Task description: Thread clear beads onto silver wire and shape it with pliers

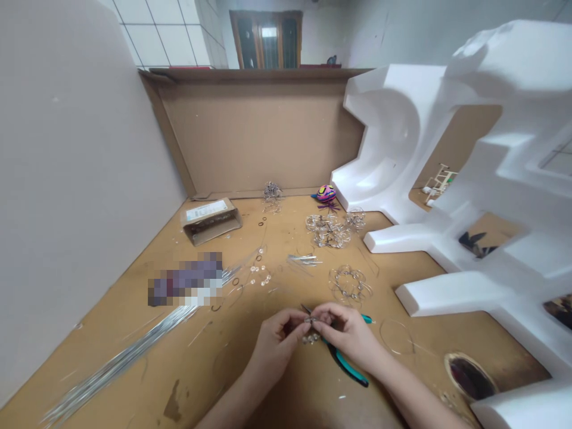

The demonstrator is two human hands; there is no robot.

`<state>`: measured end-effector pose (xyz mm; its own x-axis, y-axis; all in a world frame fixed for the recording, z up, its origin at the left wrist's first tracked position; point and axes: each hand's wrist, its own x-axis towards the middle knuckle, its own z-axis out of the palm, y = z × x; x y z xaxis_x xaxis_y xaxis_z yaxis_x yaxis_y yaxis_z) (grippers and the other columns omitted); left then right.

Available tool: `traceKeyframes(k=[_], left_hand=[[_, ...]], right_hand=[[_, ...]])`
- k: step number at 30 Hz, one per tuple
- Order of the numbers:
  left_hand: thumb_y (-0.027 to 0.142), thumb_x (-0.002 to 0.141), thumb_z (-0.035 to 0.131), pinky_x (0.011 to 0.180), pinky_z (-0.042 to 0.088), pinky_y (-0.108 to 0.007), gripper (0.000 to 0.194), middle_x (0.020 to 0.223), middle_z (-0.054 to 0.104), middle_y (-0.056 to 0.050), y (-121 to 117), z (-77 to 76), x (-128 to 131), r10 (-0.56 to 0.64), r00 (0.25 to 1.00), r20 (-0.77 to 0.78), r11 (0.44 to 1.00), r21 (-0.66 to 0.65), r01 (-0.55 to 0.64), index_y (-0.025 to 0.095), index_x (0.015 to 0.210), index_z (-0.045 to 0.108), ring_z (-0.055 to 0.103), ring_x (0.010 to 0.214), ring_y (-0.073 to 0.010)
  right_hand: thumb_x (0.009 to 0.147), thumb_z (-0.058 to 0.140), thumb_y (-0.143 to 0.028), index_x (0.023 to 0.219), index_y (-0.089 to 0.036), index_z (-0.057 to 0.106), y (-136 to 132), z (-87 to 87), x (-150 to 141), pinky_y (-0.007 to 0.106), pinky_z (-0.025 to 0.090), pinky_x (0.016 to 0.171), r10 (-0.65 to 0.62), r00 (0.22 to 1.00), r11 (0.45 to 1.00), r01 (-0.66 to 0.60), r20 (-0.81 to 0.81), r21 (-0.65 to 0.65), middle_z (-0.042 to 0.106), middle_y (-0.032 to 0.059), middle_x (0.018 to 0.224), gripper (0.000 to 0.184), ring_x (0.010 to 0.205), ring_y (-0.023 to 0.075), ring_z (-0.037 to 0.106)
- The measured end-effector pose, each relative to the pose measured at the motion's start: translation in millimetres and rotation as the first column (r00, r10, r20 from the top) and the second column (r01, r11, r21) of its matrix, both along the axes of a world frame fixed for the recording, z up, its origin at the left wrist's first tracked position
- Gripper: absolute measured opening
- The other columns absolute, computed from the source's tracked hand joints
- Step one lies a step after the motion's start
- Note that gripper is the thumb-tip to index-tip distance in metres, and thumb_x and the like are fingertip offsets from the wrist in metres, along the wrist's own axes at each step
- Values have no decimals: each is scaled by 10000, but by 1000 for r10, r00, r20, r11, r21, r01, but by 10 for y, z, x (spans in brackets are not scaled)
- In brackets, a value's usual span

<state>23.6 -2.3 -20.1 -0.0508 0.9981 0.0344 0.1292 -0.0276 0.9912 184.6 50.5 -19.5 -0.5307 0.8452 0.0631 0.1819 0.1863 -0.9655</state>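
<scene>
Two bare hands are meeting over the near middle of a worn brown tabletop (214,363), and I'm watching them through the head camera. The left hand (279,330) is pinching a small piece of clear round beads on thin wire (311,338) between thumb and fingertips; the right hand (346,330) is pinching the same piece from the other side, so it is sitting right between them — neither hand is nearer. Its beads are showing just below the fingertips in a short crosswise row; the wire I cannot trace behind the fingers. One pair of pliers with teal-and-black handles (351,367) is lying beneath the right hand, its long axis slanting from far left to near right — the left hand is farther from it.

Counting outward, I'm seeing one beaded wire ring (339,285) beyond the right hand, one tangled heap of beaded wire (330,232) too dense to count, one bundle of long silvery wires (134,351), one cluster of short silvery wires (304,260), roughly eight loose clear beads (263,269) and one small brown cardboard box (210,210).
</scene>
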Motion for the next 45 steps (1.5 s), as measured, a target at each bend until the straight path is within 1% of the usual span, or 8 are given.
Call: traceKeyframes(k=[4, 10, 16, 24, 34, 38, 42, 45], left_hand=[[349, 744, 595, 638, 448, -240, 218, 740, 678, -48, 9, 24, 2, -7, 999, -32, 1000, -11, 6, 152, 792, 675, 590, 694, -165], [345, 728, 614, 623, 420, -227, 204, 662, 634, -13, 47, 48, -22, 28, 990, 136, 995, -94, -15, 153, 778, 662, 548, 645, -137], [361, 707, 638, 533, 346, -201, 218, 535, 557, 20, 60, 66, -48, 27, 981, 190, 989, -148, 1, 144, 699, 658, 451, 526, -91], [363, 729, 619, 606, 408, -242, 300, 799, 681, -54, 82, 63, -79, 31, 935, 354, 982, -187, 38, 152, 939, 659, 509, 581, -104], [376, 693, 656, 543, 411, -234, 270, 685, 655, -35, 79, 41, -45, 0, 929, 370, 978, -194, 78, 139, 822, 656, 515, 538, -103], [387, 686, 658, 504, 385, -216, 265, 555, 580, 2, 73, 25, -31, -46, 936, 349, 973, -196, 121, 130, 747, 649, 470, 488, -88], [408, 712, 626, 474, 354, -196, 284, 624, 601, -16, 63, 15, -19, -85, 912, 400, 951, -241, 194, 135, 785, 646, 481, 516, -89], [406, 754, 581, 541, 371, -203, 288, 682, 624, -35, 55, 18, -13, -146, 911, 385, 939, -236, 251, 134, 813, 652, 518, 604, -109]], right_hand=[[778, 554, -325, 830, -159, 618, -10, 11, 3, 221, 394, 549, 14, 999, 1000, -14, 36, 21, 520, -19, 603, 185, 564, 104, 471], [744, 593, -321, 896, -178, 604, 7, 41, -7, 259, 441, 632, -46, 999, 999, 46, 15, 21, 564, 3, 684, 209, 644, 131, 527], [764, 582, -346, 975, -186, 613, 6, 18, 0, 252, 427, 596, -7, 1000, 1000, 6, -31, -20, 565, 4, 697, 267, 611, 119, 513], [768, 562, -450, 897, -157, 581, 49, 105, -3, 250, 411, 540, -20, 976, 969, -35, -219, -246, 589, 7, 672, 320, 505, 92, 503], [731, 616, -433, 916, -164, 556, 46, 90, -1, 255, 439, 544, -31, 953, 945, -70, -300, -321, 614, 15, 747, 333, 492, 91, 555], [691, 647, -442, 950, -180, 549, 5, 53, -31, 203, 359, 404, 32, 983, 945, -88, -179, -314, 549, -38, 645, 381, 426, 68, 474], [761, 559, -472, 782, -168, 521, -16, 4, -49, 192, 329, 410, 21, 992, 974, -48, -121, -223, 477, -66, 501, 307, 410, 61, 422], [799, 487, -503, 794, -186, 444, -21, 7, -49, 175, 250, 347, 22, 989, 966, -58, -146, -251, 467, -84, 498, 320, 335, 39, 338]])
